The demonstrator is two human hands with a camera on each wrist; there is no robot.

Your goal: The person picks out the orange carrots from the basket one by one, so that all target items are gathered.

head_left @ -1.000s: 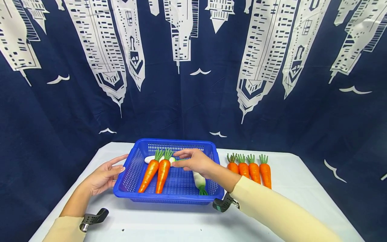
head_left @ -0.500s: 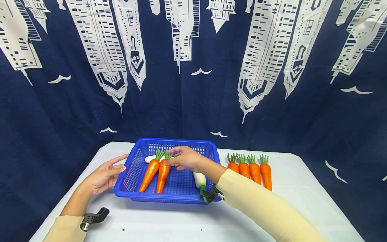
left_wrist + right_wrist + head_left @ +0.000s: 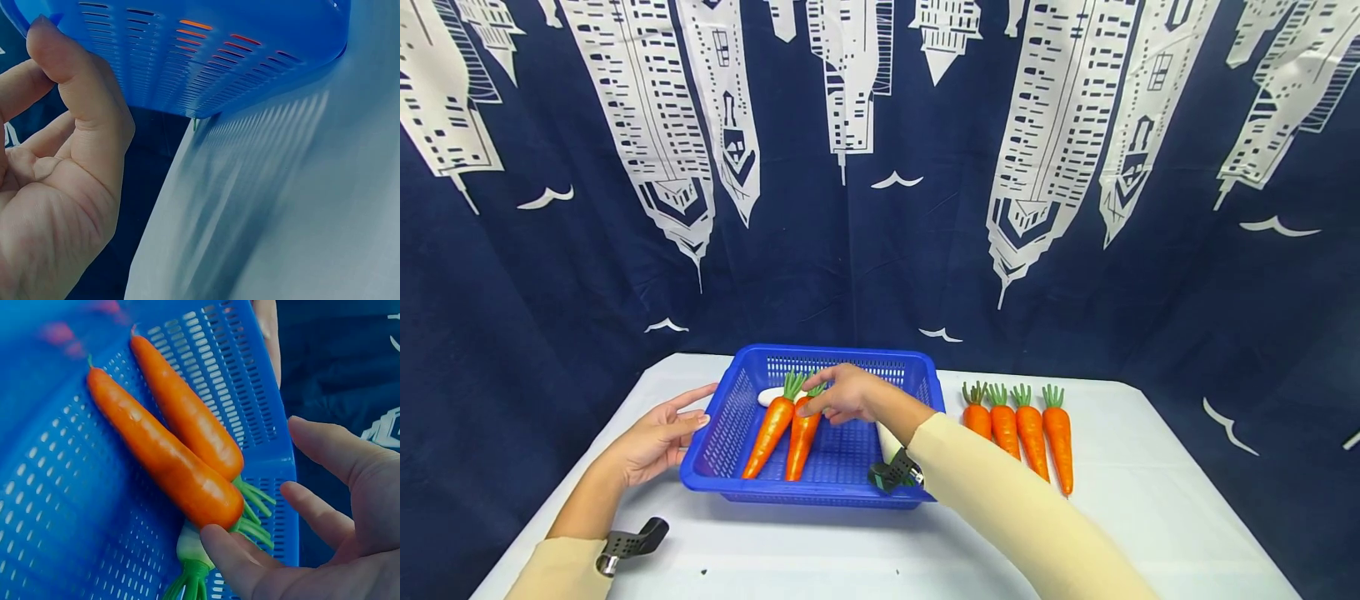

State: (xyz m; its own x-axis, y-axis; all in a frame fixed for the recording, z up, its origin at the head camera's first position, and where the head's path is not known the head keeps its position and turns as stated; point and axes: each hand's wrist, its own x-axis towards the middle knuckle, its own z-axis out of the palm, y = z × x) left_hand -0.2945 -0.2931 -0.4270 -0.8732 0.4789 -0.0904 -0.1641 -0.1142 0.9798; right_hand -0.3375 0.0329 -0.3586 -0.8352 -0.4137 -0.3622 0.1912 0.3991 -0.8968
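A blue plastic basket [image 3: 715, 479] stands on the white table. Two orange carrots lie in it side by side: a left carrot [image 3: 769, 437] and a right carrot [image 3: 802, 446]. Behind their green tops lies a white radish [image 3: 770, 397], its leafy end visible in the right wrist view. My right hand [image 3: 846, 395] hovers over the right carrot's top with fingers spread; its thumb [image 3: 228, 553] is at the carrot's thick end. At the basket's left rim, my left hand [image 3: 651, 440] touches with loosely extended fingers, the thumb tip [image 3: 47, 37] against the rim.
Another white radish [image 3: 889, 442] lies in the basket's right part, partly hidden by my right wrist. Several carrots [image 3: 1032, 429] lie in a row on the table, right of the basket. A dark blue patterned cloth [image 3: 850, 275] hangs behind the table.
My right hand has moved left across the basket, from beside the right carrot's leaves to over its top. The left hand, the basket and the carrots have stayed put.
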